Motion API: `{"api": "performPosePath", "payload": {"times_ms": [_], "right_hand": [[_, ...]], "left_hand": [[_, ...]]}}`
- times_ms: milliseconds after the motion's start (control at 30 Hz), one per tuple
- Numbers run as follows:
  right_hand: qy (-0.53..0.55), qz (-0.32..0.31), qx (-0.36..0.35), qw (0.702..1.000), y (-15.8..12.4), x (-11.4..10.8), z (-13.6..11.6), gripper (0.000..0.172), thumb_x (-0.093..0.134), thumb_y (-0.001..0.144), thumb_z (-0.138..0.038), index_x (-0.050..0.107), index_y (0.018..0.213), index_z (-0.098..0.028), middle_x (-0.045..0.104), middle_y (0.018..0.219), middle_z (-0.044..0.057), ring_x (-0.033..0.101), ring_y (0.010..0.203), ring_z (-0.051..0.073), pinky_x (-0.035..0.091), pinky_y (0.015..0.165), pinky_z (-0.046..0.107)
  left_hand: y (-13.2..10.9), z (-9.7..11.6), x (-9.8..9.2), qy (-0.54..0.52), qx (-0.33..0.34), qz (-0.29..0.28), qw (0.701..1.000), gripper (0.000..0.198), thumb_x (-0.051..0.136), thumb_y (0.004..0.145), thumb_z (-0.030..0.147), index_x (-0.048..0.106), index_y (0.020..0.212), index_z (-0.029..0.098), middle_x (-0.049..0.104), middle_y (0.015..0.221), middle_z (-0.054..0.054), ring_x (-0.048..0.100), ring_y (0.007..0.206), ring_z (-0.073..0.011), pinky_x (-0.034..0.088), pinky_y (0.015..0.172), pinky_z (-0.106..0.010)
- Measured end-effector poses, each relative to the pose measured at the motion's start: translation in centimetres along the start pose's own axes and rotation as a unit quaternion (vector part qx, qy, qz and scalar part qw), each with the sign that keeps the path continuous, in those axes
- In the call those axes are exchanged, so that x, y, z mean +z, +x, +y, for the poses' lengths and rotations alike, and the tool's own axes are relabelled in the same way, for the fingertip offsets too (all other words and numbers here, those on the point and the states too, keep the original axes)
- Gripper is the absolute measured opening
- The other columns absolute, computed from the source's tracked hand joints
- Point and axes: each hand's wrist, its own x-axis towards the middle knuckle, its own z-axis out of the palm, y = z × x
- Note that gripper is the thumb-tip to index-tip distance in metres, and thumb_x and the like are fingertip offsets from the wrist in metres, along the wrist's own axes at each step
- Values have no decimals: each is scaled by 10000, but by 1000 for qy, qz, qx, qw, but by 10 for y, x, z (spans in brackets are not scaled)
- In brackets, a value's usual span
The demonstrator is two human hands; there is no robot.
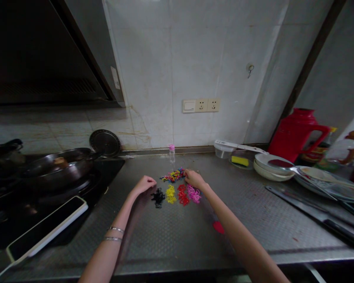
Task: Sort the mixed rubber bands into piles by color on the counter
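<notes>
My left hand (145, 184) hovers just above and left of a pile of black rubber bands (158, 198), its thumb and fingertips pinched together. Whatever is in that pinch is too small to make out. At the right end of a mixed-colour heap of rubber bands (173, 175), my right hand (194, 178) has its fingers closed, and the tips are partly hidden. In a row nearer me lie yellow bands (170, 194), red bands (183, 195) and pink bands (194, 193). Behind the heap stands a small clear bottle (172, 155) with a pink cap.
A phone (48, 228) lies by the cooktop at left, near a pan (59, 173). On the right are a plastic tub (223, 151), yellow sponge (240, 161), stacked bowls (273, 173), a knife (297, 204) and a red thermos (295, 135). A red piece (218, 227) lies beside my right forearm.
</notes>
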Motion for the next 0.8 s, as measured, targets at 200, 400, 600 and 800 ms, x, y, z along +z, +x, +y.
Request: {"api": "performPosePath", "payload": {"times_ms": [200, 400, 600, 800], "right_hand": [[20, 23, 7, 1000, -9, -6, 5, 242, 366, 814, -148, 508, 1005, -191, 603, 966, 60, 545, 830, 134, 317, 644, 198], [58, 78, 19, 995, -31, -19, 30, 226, 387, 810, -162, 502, 1001, -197, 597, 958, 52, 539, 776, 109, 333, 635, 182], [70, 88, 36, 993, -51, -21, 52, 228, 412, 785, -162, 530, 975, -203, 606, 913, 40, 540, 752, 114, 344, 627, 177], [84, 108, 26, 990, -57, -19, 63, 279, 425, 747, -135, 566, 979, -198, 607, 923, 40, 532, 853, 131, 360, 745, 196]], "left_hand": [[0, -2, 1, -15, -9, -4, 1000, 271, 496, 667, 312, 665, 678, 101, 597, 538, -19, 480, 461, -105, 334, 446, -193], [1, -3, 0, -17, 0, 1, 1000, 279, 511, 654, 328, 671, 680, 101, 600, 549, -23, 497, 499, -114, 352, 485, -201], [4, -9, 2, -19, 8, 3, 1000, 290, 508, 650, 338, 674, 693, 103, 608, 563, -31, 513, 522, -124, 366, 514, -210], [4, -9, 3, -9, 6, 5, 1000, 273, 498, 659, 320, 669, 682, 110, 606, 557, -26, 507, 510, -119, 361, 498, -206]]}}
